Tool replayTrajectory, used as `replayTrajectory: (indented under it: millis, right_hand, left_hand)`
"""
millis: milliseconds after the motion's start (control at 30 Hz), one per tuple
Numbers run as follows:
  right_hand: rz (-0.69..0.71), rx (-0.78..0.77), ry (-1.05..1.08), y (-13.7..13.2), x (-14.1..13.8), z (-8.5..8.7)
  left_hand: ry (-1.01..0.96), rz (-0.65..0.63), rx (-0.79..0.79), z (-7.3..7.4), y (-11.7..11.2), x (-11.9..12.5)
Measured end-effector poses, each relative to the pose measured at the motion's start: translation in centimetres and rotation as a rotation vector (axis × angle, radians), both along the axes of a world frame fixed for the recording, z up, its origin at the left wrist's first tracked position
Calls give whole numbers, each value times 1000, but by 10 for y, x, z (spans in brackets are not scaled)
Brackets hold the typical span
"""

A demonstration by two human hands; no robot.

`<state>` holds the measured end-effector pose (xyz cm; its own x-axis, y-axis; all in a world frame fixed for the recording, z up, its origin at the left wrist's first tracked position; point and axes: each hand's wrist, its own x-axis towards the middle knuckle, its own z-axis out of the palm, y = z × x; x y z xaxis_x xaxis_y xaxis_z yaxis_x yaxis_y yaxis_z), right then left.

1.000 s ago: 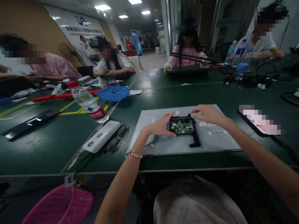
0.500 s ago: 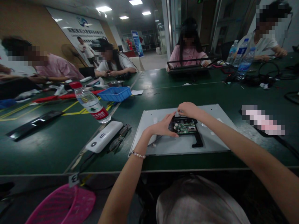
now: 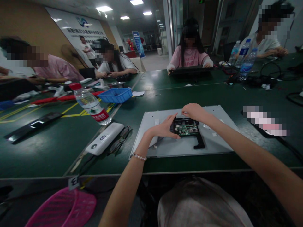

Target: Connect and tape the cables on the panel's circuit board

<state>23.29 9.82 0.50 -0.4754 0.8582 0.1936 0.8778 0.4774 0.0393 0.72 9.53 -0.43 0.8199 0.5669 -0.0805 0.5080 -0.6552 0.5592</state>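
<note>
Two hands in play: left hand point(image 3: 163, 128) spread at the black frame's point(image 3: 199, 142) nine o'clock, mid-way along the grey panel point(image 3: 170, 149); right hand point(image 3: 195, 110) bunched at twelve, pinch impossible to tell. Best brace the frame flat, fingers clear of the green board point(image 3: 186, 129).

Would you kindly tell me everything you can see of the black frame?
The black frame looks like dull plastic. It lies flat on the pale grey panel, around a green circuit board. From its near right corner an arm runs toward the panel's near edge, its end turned left. The left hand, spread, seems to touch its left side; the right hand is at its far edge, contact unclear.
</note>
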Motion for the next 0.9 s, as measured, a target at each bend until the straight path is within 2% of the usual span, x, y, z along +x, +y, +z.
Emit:
replayTrajectory:
  millis: [267,467,633,900]
  right_hand:
    - [14,-48,58,-7,-14,-7]
    - [10,-85,142,-12,-13,-12]
    - [0,-118,122,-15,-14,-11]
    - [-79,82,46,-19,-19,-4]
  left_hand:
    - [-33,-14,12,-2,1,-1]
    - [-8,5,9,-3,1,-1]
    - [6,18,4,-2,1,0]
    - [-9,5,3,-1,0,0]
